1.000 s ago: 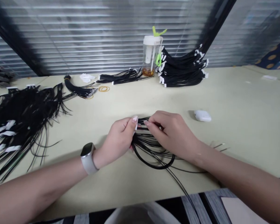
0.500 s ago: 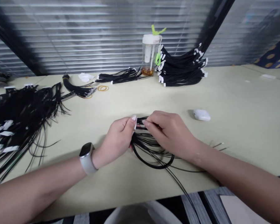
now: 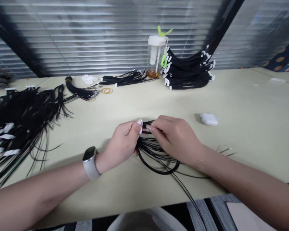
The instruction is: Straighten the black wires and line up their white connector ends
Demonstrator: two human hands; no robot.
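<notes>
My left hand [image 3: 122, 143], a watch on its wrist, pinches one end of a small bundle of thin black wires [image 3: 156, 155] in the middle of the pale table [image 3: 243, 141]. The thumb presses on a white tag at that end. My right hand [image 3: 177, 138] is closed over the same bundle from the right, its fingertips meeting the left thumb. The wires loop down toward me and trail off over the table's near edge.
A big loose heap of black wires with white tags [image 3: 19, 118] covers the left. At the back stand a clear bottle [image 3: 156, 56], a stacked pile of bundled wires [image 3: 190, 72], a flat bundle [image 3: 125, 78] and rubber bands [image 3: 107, 91]. A small white case [image 3: 208, 119] lies right.
Almost nothing: both hands stay pinched on the bundle, and the right fingertips have crept slightly left along the wires.
</notes>
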